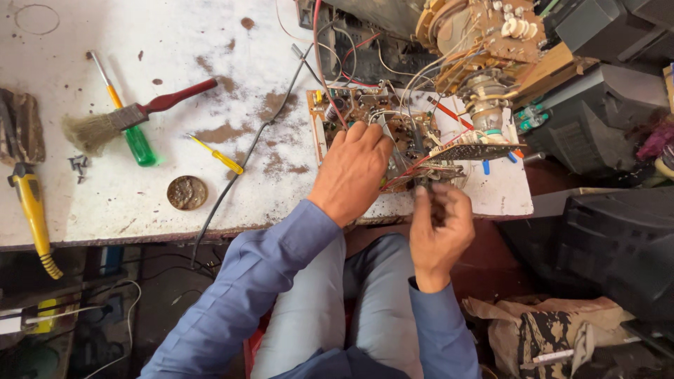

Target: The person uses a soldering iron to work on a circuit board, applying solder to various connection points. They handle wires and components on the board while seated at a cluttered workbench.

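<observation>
Here both hands (393,196) work at the circuit board (372,123) wires.

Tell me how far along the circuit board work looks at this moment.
Done: the circuit board lies exposed on the white bench, wires still attached. In hand: the left hand rests on the board, and the right hand pinches something small and dark at its edge. Left: the green-handled screwdriver, yellow screwdriver and brush lie aside; nothing looks reassembled.

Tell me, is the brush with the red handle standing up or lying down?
Lying down. The brush rests flat on the white table, bristles toward the left, red handle pointing up-right, across a green-handled screwdriver.
</observation>
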